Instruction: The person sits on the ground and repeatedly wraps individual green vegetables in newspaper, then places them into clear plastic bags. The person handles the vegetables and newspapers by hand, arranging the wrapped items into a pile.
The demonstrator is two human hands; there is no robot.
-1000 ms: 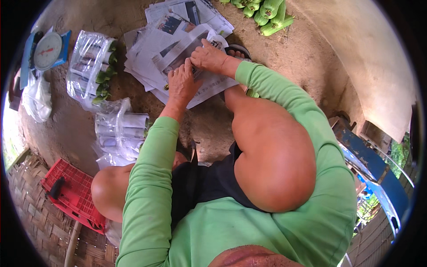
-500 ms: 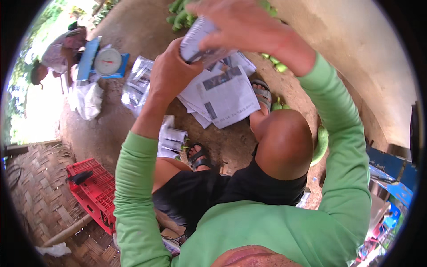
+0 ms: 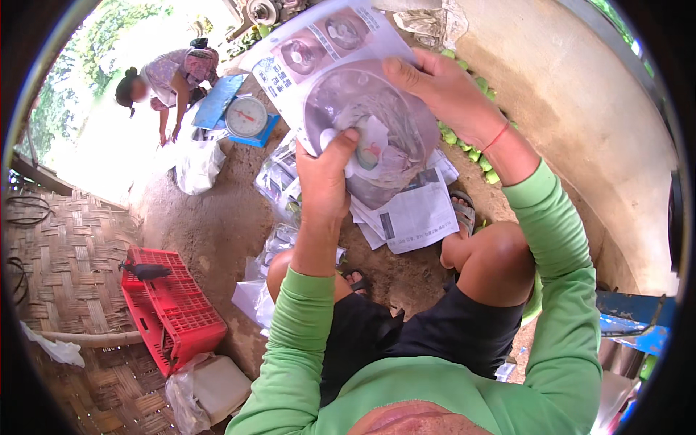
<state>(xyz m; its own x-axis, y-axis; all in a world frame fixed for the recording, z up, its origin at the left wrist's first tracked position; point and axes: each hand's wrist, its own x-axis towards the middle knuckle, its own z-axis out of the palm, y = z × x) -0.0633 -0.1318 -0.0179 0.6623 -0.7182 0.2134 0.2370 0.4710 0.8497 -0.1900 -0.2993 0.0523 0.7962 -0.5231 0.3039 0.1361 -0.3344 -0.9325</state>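
A printed newspaper sheet (image 3: 290, 76) with large colour pictures is spread out above the floor, held in both my hands. At its near left edge my left hand (image 3: 325, 170) grips it, thumb lying on the printed face. My right hand (image 3: 453, 94) pinches the right edge, thumb on top and fingers mostly behind the paper. Whatever is under the sheet is hidden. Below it, between my feet, lies a stack of newspaper sheets (image 3: 420, 221). Paper-wrapped bundles in clear plastic (image 3: 279, 177) lie left of the stack.
Green vegetables (image 3: 482, 156) line the wall on the right. A blue dial scale (image 3: 246, 117) and a white plastic bag (image 3: 199, 168) stand at the far left, where another person (image 3: 170, 80) bends down. A dark bird-like shape (image 3: 147, 271) rests on a red crate (image 3: 174, 304).
The narrow rolled paper in my hands has given way to a broad, spread sheet. My right hand, blurred before, now holds its edge. The view has shifted, showing more at left.
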